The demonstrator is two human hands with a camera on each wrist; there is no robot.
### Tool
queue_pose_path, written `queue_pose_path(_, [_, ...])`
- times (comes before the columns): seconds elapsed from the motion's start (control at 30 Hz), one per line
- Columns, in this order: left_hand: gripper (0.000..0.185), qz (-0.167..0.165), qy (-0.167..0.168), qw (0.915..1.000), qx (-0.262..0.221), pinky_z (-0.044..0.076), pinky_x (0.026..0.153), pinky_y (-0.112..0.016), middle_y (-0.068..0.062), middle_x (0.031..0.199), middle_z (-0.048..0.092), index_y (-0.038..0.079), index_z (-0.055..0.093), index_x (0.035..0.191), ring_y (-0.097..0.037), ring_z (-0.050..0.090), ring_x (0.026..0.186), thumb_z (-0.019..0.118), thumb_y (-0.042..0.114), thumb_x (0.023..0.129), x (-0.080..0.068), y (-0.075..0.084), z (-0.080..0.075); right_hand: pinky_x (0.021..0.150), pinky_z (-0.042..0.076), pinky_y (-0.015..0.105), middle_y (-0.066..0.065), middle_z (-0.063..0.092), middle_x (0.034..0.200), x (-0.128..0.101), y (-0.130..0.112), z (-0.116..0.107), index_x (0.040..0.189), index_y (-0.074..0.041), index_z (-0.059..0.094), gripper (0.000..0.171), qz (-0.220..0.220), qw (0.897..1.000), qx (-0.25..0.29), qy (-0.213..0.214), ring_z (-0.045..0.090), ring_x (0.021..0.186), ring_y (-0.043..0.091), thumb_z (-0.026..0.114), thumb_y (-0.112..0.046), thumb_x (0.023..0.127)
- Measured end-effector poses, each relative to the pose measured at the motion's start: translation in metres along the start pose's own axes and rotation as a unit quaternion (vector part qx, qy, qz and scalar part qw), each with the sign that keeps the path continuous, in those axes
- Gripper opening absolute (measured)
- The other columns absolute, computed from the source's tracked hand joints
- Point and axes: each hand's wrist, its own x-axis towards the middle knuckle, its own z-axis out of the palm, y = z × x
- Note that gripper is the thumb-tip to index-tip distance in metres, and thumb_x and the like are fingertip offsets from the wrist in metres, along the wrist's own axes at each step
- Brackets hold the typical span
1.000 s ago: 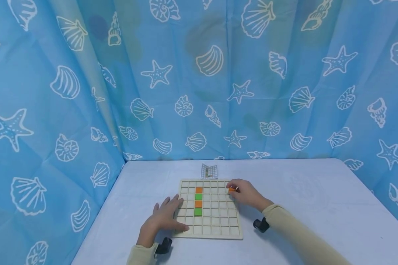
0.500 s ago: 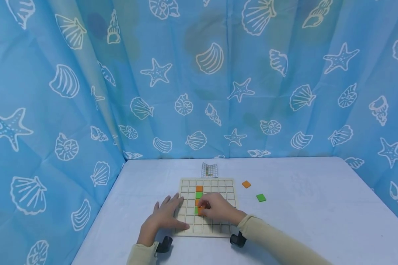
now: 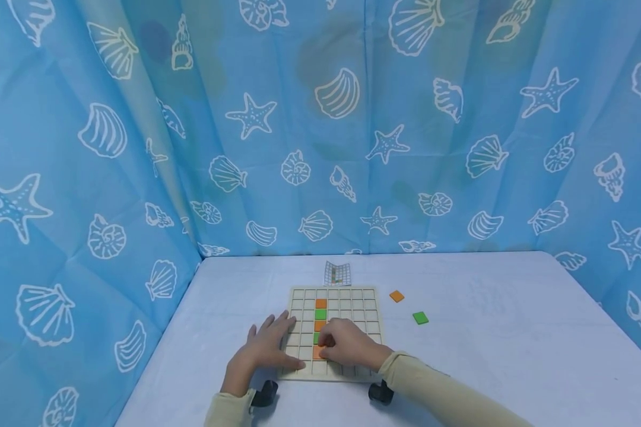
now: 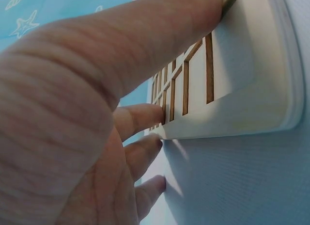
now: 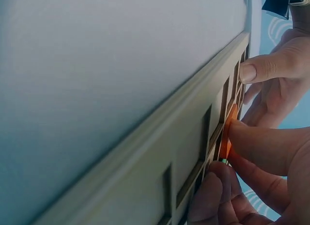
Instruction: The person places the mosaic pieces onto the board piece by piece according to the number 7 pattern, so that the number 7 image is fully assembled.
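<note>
A wooden grid board [image 3: 358, 304] lies on the white table, with a column of orange and green square tiles in its cells. My right hand [image 3: 349, 344] pinches an orange tile [image 3: 317, 352] at the cell just below the column's lowest green tile [image 3: 316, 338], which the fingers partly cover. In the right wrist view, the thumb lies on the orange tile [image 5: 226, 137], which stands tilted in its cell. My left hand [image 3: 268, 346] rests with spread fingers at the board's left edge, thumb on the lower left cells.
A loose orange tile [image 3: 397, 296] and a loose green tile [image 3: 420, 318] lie right of the board. Behind it is a creased sheet [image 3: 337, 274] printed with a grid. A blue shell-patterned curtain [image 3: 320, 148] hangs around the table's back and left.
My right hand has carried an orange tile from the board's upper right side to the column's lower end, uncovering two loose tiles. My left hand has stayed in place.
</note>
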Motion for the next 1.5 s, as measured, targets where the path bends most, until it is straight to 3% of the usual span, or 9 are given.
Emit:
queue_pose_path(0.23, [0.099, 0.004, 0.009, 1.0000, 0.001, 0.007, 0.116, -0.073, -0.011, 0.162, 0.030, 0.015, 0.043, 0.150, -0.043, 0.019, 0.150, 0.088, 0.049, 0.067, 0.002, 0.000, -0.005, 0.067, 0.050, 0.017, -0.009, 0.065, 0.082, 0.006, 0.001, -0.004, 0.087, -0.014, 0.072, 0.006, 0.008, 1.000, 0.020, -0.009, 0.055, 0.073, -0.002, 0.077, -0.015, 0.085])
queue_pose_path(0.83, [0.101, 0.002, -0.006, 1.0000, -0.001, 0.008, 0.114, -0.076, -0.013, 0.161, 0.031, 0.014, 0.044, 0.149, -0.045, 0.021, 0.149, 0.088, 0.051, 0.066, 0.001, -0.003, -0.001, 0.067, 0.050, 0.017, -0.012, 0.063, 0.080, 0.003, 0.001, -0.003, 0.088, -0.016, 0.073, 0.007, 0.025, 0.998, 0.053, -0.038, 0.054, 0.073, -0.002, 0.078, -0.018, 0.084])
queue_pose_path(1.13, [0.102, 0.008, 0.001, 0.9999, 0.008, 0.009, 0.115, -0.074, -0.012, 0.162, 0.031, 0.016, 0.043, 0.150, -0.043, 0.021, 0.149, 0.088, 0.052, 0.066, 0.003, -0.001, -0.001, 0.072, 0.053, 0.020, -0.009, 0.067, 0.090, -0.003, 0.012, -0.020, 0.096, -0.015, 0.073, 0.009, 0.013, 0.999, 0.052, -0.009, 0.059, 0.080, 0.001, 0.074, -0.019, 0.088])
queue_pose_path(1.5, [0.103, 0.005, 0.005, 1.0000, 0.000, 0.009, 0.116, -0.073, -0.011, 0.161, 0.032, 0.014, 0.043, 0.150, -0.042, 0.022, 0.149, 0.089, 0.050, 0.065, 0.000, -0.001, 0.000, 0.068, 0.053, 0.028, -0.003, 0.067, 0.090, -0.018, 0.043, -0.057, 0.099, -0.010, 0.072, 0.012, 0.067, 0.995, 0.059, 0.033, 0.061, 0.080, 0.011, 0.074, -0.015, 0.088])
